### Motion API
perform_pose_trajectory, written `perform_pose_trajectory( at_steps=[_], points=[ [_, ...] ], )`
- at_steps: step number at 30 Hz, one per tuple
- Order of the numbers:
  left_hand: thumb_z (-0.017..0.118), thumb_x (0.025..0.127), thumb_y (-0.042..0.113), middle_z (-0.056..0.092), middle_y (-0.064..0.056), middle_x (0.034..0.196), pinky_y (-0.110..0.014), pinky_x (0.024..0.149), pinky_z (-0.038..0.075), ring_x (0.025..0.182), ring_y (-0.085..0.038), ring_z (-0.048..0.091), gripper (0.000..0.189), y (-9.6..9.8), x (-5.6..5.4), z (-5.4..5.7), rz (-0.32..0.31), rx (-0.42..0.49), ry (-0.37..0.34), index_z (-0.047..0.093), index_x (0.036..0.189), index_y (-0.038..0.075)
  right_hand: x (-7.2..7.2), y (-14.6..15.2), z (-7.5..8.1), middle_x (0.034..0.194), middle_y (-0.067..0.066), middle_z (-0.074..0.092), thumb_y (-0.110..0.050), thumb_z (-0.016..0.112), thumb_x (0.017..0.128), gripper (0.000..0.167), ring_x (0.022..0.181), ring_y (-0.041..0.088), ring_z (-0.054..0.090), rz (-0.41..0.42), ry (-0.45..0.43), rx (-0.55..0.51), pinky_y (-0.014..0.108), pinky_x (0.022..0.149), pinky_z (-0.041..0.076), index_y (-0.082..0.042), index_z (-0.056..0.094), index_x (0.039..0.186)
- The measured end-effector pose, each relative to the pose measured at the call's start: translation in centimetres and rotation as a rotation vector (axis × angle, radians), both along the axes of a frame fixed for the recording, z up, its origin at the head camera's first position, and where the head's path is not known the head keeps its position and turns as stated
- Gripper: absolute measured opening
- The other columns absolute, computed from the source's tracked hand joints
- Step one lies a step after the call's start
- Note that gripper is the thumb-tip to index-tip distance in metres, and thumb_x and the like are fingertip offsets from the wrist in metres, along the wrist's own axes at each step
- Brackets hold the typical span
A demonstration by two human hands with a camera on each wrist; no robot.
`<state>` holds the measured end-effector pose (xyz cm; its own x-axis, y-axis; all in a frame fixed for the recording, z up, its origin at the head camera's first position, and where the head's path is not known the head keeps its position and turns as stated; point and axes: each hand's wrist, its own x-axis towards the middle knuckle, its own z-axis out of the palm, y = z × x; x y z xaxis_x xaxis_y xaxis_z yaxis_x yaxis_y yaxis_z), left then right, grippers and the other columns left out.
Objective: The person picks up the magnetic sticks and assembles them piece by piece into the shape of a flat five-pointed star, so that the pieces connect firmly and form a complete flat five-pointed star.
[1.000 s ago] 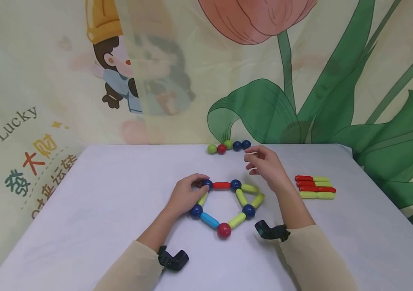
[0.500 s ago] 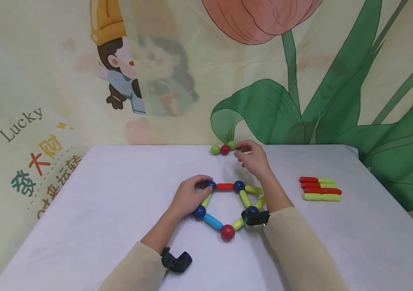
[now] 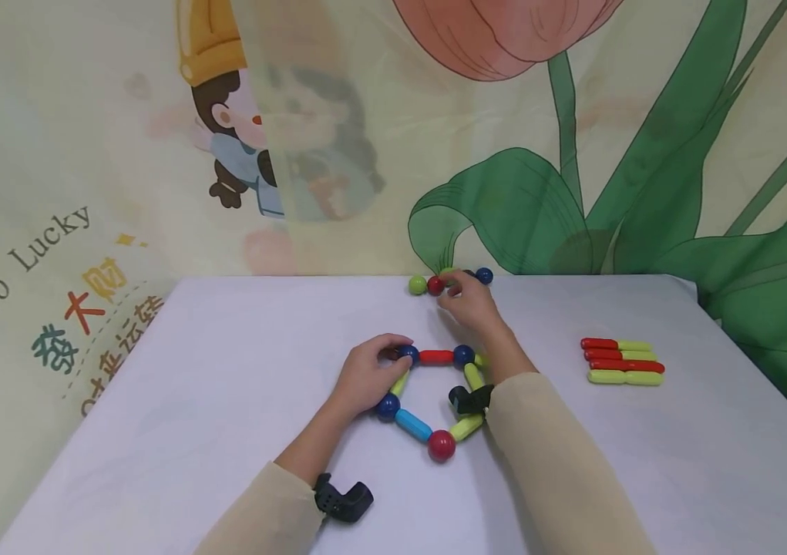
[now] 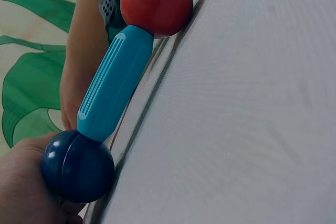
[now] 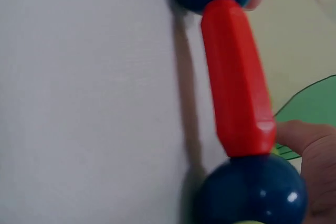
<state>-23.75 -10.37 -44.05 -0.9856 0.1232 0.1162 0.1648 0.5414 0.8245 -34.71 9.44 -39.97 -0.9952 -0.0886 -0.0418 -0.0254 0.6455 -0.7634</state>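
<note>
My left hand (image 3: pixel 368 376) grips the upper-left navy ball (image 3: pixel 409 355) of a ring of coloured sticks and balls. A red stick (image 3: pixel 437 357) joins this ball to another navy ball (image 3: pixel 464 355). Along the near side, a blue stick (image 4: pixel 113 85) links a navy ball (image 4: pixel 79 166) to a red ball (image 4: pixel 157 3). At the table's back edge, my right hand (image 3: pixel 474 303) has bent fingers at a green ball (image 3: pixel 446 271). They cover most of it, so a grip cannot be made out. My right forearm hides the ring's right side.
Beside my right hand at the back edge are a green ball (image 3: pixel 417 285), a red ball (image 3: pixel 435 286) and a navy ball (image 3: pixel 484 275). Several red and yellow-green sticks (image 3: pixel 622 362) lie in rows at the right. A printed cloth hangs behind the white table.
My right hand has moved left along the back row, from the navy balls to the green ball. My left hand keeps its hold on the ring. The view has shifted slightly.
</note>
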Motion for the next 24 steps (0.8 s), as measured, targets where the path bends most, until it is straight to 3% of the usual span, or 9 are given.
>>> perform_pose_trajectory(
  at_steps=[6,13,17,24],
  points=[
    [0.070,0.098,0.026,0.073,-0.002,0.121,-0.047,0.105,0.051,0.114,-0.022,0.064,0.030,0.16,0.03,-0.15,0.001,-0.006,0.005,0.071,0.128,0.019,-0.82,-0.30,-0.69,0.133,0.015,0.060,-0.018,0.064,0.100,0.062,0.117,0.032,0.056,0.011,-0.019,0.041,0.045,0.101,0.052,-0.021,0.043,0.158],
    [0.070,0.098,0.025,0.073,-0.002,0.121,-0.046,0.103,0.052,0.113,-0.023,0.064,0.031,0.16,-0.06,0.07,0.004,-0.014,0.015,0.071,0.128,0.019,-0.91,-0.39,-0.71,0.127,0.013,0.060,-0.016,0.063,0.099,0.055,0.112,0.031,0.057,-0.043,-0.037,0.010,0.043,0.096,0.053,-0.020,0.047,0.152],
    [0.070,0.098,0.025,0.073,-0.002,0.122,-0.046,0.103,0.052,0.113,-0.022,0.064,0.030,0.17,-0.10,0.05,0.006,-0.012,0.016,0.071,0.128,0.019,-0.90,-0.55,-0.70,0.129,0.015,0.061,-0.015,0.062,0.099,0.053,0.116,0.032,0.057,-0.052,-0.015,0.038,0.046,0.101,0.054,-0.019,0.048,0.150],
    [0.070,0.098,0.025,0.073,-0.002,0.121,-0.045,0.101,0.052,0.112,-0.022,0.064,0.030,0.18,-0.06,0.03,0.009,-0.019,0.011,0.071,0.128,0.019,-0.76,-0.81,-0.79,0.137,0.014,0.058,-0.019,0.066,0.100,0.050,0.124,0.033,0.055,-0.062,-0.064,0.051,0.047,0.105,0.054,-0.018,0.051,0.147]
  ],
)
